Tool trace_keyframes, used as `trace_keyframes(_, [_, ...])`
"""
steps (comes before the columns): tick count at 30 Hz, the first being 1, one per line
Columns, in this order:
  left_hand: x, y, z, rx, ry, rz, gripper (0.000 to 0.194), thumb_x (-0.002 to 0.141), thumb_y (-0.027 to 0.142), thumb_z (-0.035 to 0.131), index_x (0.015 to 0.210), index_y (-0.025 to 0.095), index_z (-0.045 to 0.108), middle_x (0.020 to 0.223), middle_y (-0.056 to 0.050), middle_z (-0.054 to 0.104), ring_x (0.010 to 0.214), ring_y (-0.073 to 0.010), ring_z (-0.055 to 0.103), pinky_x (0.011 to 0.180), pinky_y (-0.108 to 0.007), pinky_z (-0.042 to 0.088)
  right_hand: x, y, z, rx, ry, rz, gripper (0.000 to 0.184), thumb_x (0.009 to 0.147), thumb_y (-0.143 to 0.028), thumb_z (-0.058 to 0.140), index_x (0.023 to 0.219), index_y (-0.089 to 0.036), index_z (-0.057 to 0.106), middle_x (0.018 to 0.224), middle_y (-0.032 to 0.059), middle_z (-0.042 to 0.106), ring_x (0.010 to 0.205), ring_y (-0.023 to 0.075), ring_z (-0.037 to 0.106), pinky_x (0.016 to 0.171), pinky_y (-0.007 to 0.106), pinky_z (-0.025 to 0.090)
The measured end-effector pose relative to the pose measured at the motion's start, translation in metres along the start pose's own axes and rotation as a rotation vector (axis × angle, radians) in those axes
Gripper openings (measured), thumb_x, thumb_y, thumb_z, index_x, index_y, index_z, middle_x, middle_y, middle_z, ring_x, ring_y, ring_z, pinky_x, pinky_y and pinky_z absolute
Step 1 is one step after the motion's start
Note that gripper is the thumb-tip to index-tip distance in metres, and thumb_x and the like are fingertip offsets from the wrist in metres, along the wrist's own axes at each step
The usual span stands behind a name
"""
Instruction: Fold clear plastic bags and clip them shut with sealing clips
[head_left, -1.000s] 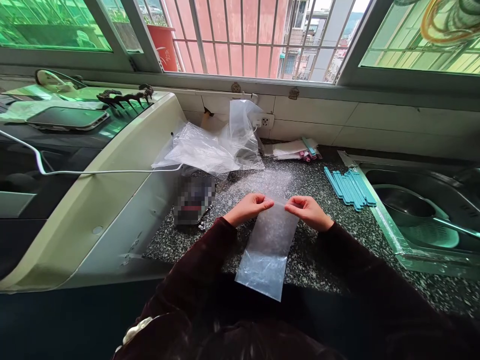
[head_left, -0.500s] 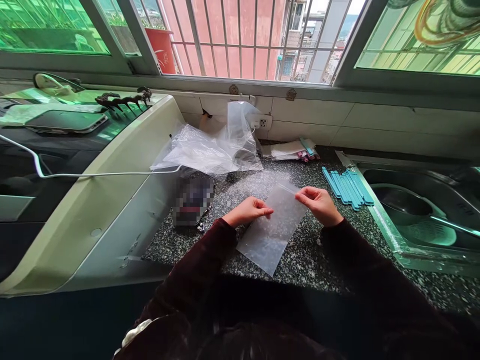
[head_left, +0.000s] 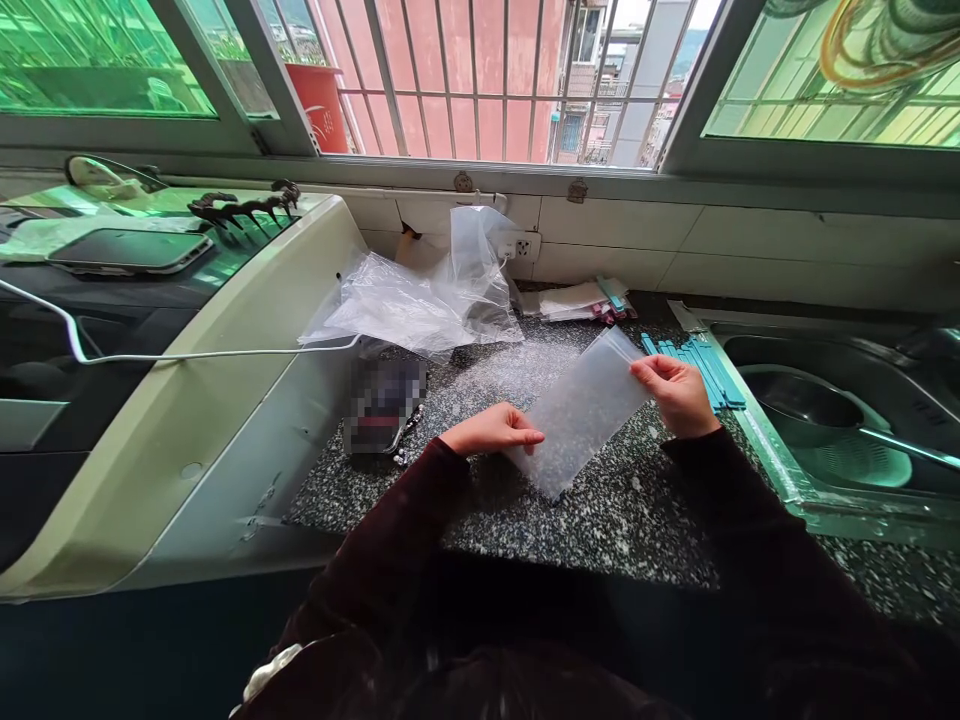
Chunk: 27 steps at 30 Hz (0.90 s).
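A frosted, see-through zip bag (head_left: 589, 410) is stretched at a slant between my hands, above the speckled counter. My right hand (head_left: 679, 393) pinches its upper right edge, near the strip at the bag's mouth. Thumb and fingers of my left hand (head_left: 493, 430) are closed at the lower left edge of the bag. The bag looks flat, with nothing visible inside. Just behind my right hand lies a row of light-blue flat sticks (head_left: 705, 362), partly covered by that hand.
Crumpled clear plastic bags (head_left: 409, 300) lie at the back, beside a stack of filled packets (head_left: 574, 300). A blurred-out dark object (head_left: 382, 405) rests left of my hands. A sink (head_left: 795, 345) with a pan is at the right; a cream-coloured machine (head_left: 247, 400) stands at the left.
My right hand has moved right and slightly down, towards the blue sticks, taking the bag's upper end along. The bag now slants more; my left hand has barely moved.
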<state>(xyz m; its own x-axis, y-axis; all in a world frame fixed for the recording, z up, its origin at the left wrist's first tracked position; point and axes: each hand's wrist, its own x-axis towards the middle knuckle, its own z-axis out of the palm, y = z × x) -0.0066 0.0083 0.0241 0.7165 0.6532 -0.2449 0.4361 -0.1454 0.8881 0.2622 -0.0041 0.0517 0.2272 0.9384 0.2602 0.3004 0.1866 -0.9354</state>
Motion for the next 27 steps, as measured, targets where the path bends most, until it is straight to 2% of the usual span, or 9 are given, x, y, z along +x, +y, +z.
trace_keyframes(3, [0.000,-0.001,-0.001,0.009,-0.046,-0.022,0.044,0.070,0.053,0.059,0.060,0.011,0.067,0.048,0.002,0.049,0.047,-0.0069,0.033,0.049,-0.024,0.023,0.003,0.003,-0.006,-0.025,0.035,-0.011,0.031,0.059,-0.046,0.069,0.061,-0.017,0.061,0.056,-0.0018,0.055,0.053,0.0094,0.044,0.052,0.024,0.035])
trace_keyframes(9, [-0.003,0.000,-0.003,-0.038,-0.146,-0.031,0.040,0.070,0.049,0.061,0.058,0.010,0.063,0.054,0.000,0.055,0.052,-0.0078,0.040,0.052,-0.022,0.028,0.001,0.000,-0.006,-0.074,-0.002,-0.023,0.031,0.060,-0.047,0.068,0.062,-0.017,0.061,0.056,-0.0012,0.056,0.053,0.0097,0.045,0.051,0.024,0.036])
trace_keyframes(12, [-0.003,0.000,-0.003,-0.041,-0.142,-0.022,0.038,0.068,0.048,0.063,0.066,0.011,0.065,0.053,0.003,0.051,0.051,-0.0070,0.038,0.050,-0.021,0.026,0.000,-0.001,-0.003,-0.074,-0.032,-0.016,0.032,0.059,-0.047,0.068,0.061,-0.017,0.060,0.056,-0.0014,0.055,0.053,0.0095,0.044,0.051,0.024,0.036])
trace_keyframes(15, [-0.002,0.000,-0.001,-0.072,-0.098,-0.002,0.036,0.067,0.046,0.065,0.077,0.011,0.066,0.062,0.002,0.056,0.057,-0.0086,0.044,0.054,-0.021,0.031,-0.003,-0.002,0.003,-0.076,-0.079,-0.008,0.033,0.060,-0.049,0.068,0.061,-0.017,0.059,0.055,-0.0018,0.053,0.052,0.0092,0.043,0.051,0.023,0.035])
trace_keyframes(19, [0.003,0.003,0.005,-0.169,0.033,0.036,0.038,0.066,0.046,0.066,0.080,0.011,0.065,0.071,-0.001,0.061,0.066,-0.0118,0.050,0.062,-0.023,0.037,-0.010,-0.004,0.015,-0.071,-0.178,0.011,0.037,0.061,-0.052,0.066,0.061,-0.016,0.058,0.055,-0.0023,0.051,0.052,0.0087,0.042,0.050,0.023,0.034])
trace_keyframes(23, [0.007,0.007,0.010,-0.266,0.153,0.059,0.042,0.066,0.050,0.063,0.078,0.010,0.065,0.069,-0.001,0.058,0.064,-0.0111,0.048,0.060,-0.023,0.035,-0.021,-0.004,0.031,-0.070,-0.284,0.005,0.038,0.064,-0.053,0.064,0.059,-0.016,0.056,0.054,-0.0027,0.050,0.052,0.0086,0.042,0.050,0.023,0.034])
trace_keyframes(27, [0.011,0.007,0.014,-0.317,0.203,0.049,0.045,0.064,0.053,0.063,0.077,0.010,0.066,0.058,0.003,0.051,0.055,-0.0078,0.040,0.053,-0.022,0.029,-0.030,-0.003,0.047,-0.067,-0.371,-0.006,0.039,0.065,-0.054,0.062,0.058,-0.016,0.055,0.054,-0.0024,0.051,0.052,0.0088,0.043,0.050,0.023,0.036])
